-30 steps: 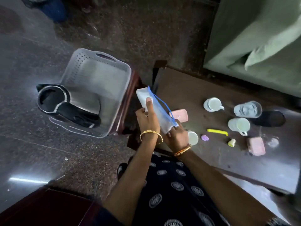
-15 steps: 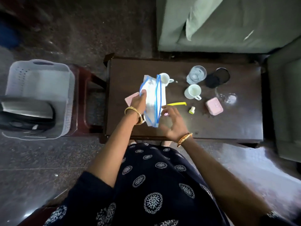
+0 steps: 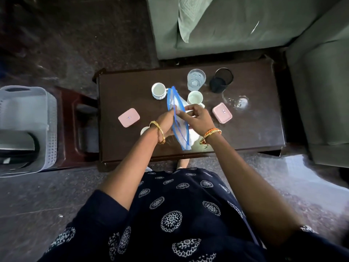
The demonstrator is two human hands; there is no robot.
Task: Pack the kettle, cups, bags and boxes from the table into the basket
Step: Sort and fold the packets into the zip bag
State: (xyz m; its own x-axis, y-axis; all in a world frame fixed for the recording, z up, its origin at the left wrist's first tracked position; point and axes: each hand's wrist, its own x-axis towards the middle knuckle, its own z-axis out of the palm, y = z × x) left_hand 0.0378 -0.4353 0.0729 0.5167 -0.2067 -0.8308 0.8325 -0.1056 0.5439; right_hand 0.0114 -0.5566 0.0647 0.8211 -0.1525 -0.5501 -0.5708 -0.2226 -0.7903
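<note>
Over the dark wooden table [image 3: 255, 129] I hold a clear zip bag [image 3: 179, 127] with a blue seal, mouth upward. My left hand [image 3: 167, 122] grips its left side and my right hand [image 3: 196, 118] pinches the other side. Two white cups stand behind it: one [image 3: 159, 90] to the left, one [image 3: 195, 98] partly hidden by the bag. A pink box [image 3: 129, 117] lies left of my hands, another pink box [image 3: 222, 112] to the right. The grey basket [image 3: 45, 118] sits at the far left with the black kettle [image 3: 18, 148] inside.
A clear glass [image 3: 196, 79], a black mesh cup [image 3: 221, 79] and a clear lid [image 3: 239, 102] stand at the table's back right. A small white round object [image 3: 144, 130] peeks out by my left wrist. A green sofa [image 3: 226, 25] lies behind the table; a reddish stool [image 3: 79, 127] carries the basket.
My view swung from the basket to the table. The bag came over the table's middle and both hands now grip its mouth; the right hand was spread open half a second ago.
</note>
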